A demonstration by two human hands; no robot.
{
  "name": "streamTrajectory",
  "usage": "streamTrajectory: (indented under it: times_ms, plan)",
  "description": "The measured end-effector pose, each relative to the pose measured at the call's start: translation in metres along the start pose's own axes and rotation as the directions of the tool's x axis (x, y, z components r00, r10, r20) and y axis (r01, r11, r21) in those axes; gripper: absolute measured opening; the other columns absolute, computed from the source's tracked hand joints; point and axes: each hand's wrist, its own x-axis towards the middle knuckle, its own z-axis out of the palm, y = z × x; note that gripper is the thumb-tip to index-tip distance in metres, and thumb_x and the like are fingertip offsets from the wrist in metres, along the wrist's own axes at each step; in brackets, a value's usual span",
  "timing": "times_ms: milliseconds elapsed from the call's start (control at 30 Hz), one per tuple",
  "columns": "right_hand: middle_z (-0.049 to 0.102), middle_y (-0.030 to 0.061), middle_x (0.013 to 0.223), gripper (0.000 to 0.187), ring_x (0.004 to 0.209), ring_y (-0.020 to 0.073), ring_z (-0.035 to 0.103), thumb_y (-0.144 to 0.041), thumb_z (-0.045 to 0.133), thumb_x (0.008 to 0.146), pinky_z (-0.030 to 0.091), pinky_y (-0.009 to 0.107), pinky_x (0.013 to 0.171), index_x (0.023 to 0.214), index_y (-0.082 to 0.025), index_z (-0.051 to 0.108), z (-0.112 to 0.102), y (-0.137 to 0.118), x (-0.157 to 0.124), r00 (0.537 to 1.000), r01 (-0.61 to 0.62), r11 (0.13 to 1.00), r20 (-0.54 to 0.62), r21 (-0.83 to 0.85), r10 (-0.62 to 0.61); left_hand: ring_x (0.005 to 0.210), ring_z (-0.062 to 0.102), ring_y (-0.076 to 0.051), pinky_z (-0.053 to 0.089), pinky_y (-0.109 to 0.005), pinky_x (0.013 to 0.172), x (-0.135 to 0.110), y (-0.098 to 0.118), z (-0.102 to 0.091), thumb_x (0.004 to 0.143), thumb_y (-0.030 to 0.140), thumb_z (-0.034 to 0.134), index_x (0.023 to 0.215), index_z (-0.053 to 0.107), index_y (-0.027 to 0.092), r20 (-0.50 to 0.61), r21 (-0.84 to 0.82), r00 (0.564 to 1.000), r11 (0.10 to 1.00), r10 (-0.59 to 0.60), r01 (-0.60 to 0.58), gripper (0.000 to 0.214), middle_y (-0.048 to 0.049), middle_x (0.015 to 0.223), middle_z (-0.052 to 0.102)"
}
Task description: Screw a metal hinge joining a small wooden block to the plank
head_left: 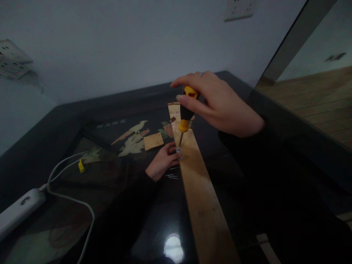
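My right hand (pixel 211 101) is closed around the yellow and black handle of a screwdriver (pixel 187 110), which stands nearly upright. Its shaft points down at a small metal bracket (pixel 179 154) on the left edge of a long wooden board (pixel 202 194). The fingers of my left hand (pixel 165 159) hold this bracket against the board from the left. Whether a screw sits under the screwdriver's tip is too small to make out. Several thin screws or nails (pixel 172 176) lie on the dark table just below my left hand.
A small square wooden piece (pixel 154 141) lies left of the board on the glossy dark table (pixel 115 216). Farther left are a yellow object (pixel 81 166), a white cable (pixel 72 198) and a white power strip (pixel 23 207). A wall (pixel 123 47) rises behind the table.
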Motion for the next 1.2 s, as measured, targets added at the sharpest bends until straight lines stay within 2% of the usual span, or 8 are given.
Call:
streamTrajectory:
  times_ms: [167,300,400,667,800,933,1033,1200]
  plan:
    - [0.065,0.0007,0.105,0.032,0.093,0.0141,0.057,-0.026,0.045,0.092,0.044,0.029,0.078,0.122,-0.023,0.053,-0.009,0.001,-0.002,0.995,0.023,0.998,0.096,0.056,-0.028,0.085,0.066,-0.015,0.055,-0.03,0.079,-0.001,0.001,0.001,0.076,0.001,0.061,0.117,0.048,0.014,-0.001,0.013,1.0,1.0,-0.006,0.006,0.045,-0.0091,0.106,0.062]
    - [0.065,0.0027,0.096,0.023,0.083,0.0147,0.057,-0.034,0.05,0.09,0.042,0.027,0.07,0.103,-0.019,0.061,-0.005,-0.004,0.001,0.997,-0.069,0.997,0.044,0.039,0.067,0.083,0.066,-0.015,0.056,-0.028,0.076,-0.001,0.001,0.001,0.076,0.001,0.061,0.117,0.047,0.013,-0.001,0.012,1.0,1.0,-0.007,0.007,0.045,-0.0086,0.103,0.063]
    - [0.064,0.0038,0.088,0.027,0.081,0.0158,0.057,-0.042,0.051,0.088,0.04,0.028,0.069,0.094,-0.018,0.063,0.001,-0.006,0.002,0.995,-0.104,0.994,0.008,-0.018,0.104,0.084,0.066,-0.015,0.056,-0.029,0.076,-0.001,0.001,0.002,0.077,0.001,0.06,0.117,0.047,0.013,-0.001,0.013,1.0,1.0,-0.003,0.003,0.044,-0.0085,0.103,0.063]
    - [0.065,0.0027,0.103,0.034,0.092,0.0161,0.056,-0.028,0.045,0.092,0.041,0.03,0.075,0.124,-0.021,0.055,-0.012,-0.001,-0.002,0.99,-0.023,0.999,0.137,0.027,0.019,0.086,0.066,-0.016,0.054,-0.035,0.085,-0.001,0.001,0.001,0.076,0.002,0.062,0.117,0.049,0.013,-0.006,0.001,1.0,1.0,-0.005,0.005,0.045,-0.0096,0.105,0.063]
    - [0.065,0.0017,0.09,0.023,0.083,0.0154,0.055,-0.033,0.051,0.09,0.04,0.03,0.072,0.104,-0.021,0.064,-0.009,-0.003,0.0,0.995,-0.055,0.998,0.085,0.008,0.054,0.086,0.066,-0.016,0.054,-0.037,0.086,-0.001,0.0,0.0,0.075,0.002,0.063,0.118,0.049,0.013,-0.012,-0.002,1.0,1.0,-0.003,0.003,0.046,-0.0098,0.105,0.063]
    - [0.062,0.0038,0.085,0.027,0.085,0.0177,0.055,-0.044,0.053,0.087,0.04,0.031,0.072,0.092,-0.02,0.064,0.002,-0.004,0.002,0.994,-0.111,0.991,0.002,-0.073,0.112,0.086,0.066,-0.016,0.054,-0.036,0.085,0.0,-0.001,-0.001,0.075,0.002,0.063,0.117,0.049,0.014,-0.01,-0.001,1.0,1.0,0.003,-0.003,0.046,-0.0097,0.105,0.063]
    - [0.063,0.0048,0.094,0.031,0.091,0.0189,0.055,-0.046,0.052,0.087,0.041,0.032,0.076,0.102,-0.021,0.062,0.003,0.0,0.001,0.995,-0.101,0.992,0.003,-0.081,0.101,0.087,0.066,-0.016,0.055,-0.034,0.083,0.001,-0.001,-0.001,0.075,0.002,0.063,0.118,0.049,0.014,-0.001,-0.004,1.0,1.0,0.002,-0.002,0.047,-0.0094,0.106,0.063]
    - [0.062,0.0007,0.109,0.033,0.094,0.0154,0.056,-0.031,0.046,0.091,0.042,0.031,0.078,0.124,-0.028,0.052,-0.006,0.005,-0.001,0.994,-0.018,0.999,0.106,0.051,0.012,0.085,0.066,-0.015,0.055,-0.032,0.081,0.001,-0.001,-0.001,0.074,0.002,0.064,0.117,0.049,0.013,-0.006,0.005,1.0,1.0,0.0,0.0,0.047,-0.0093,0.105,0.063]
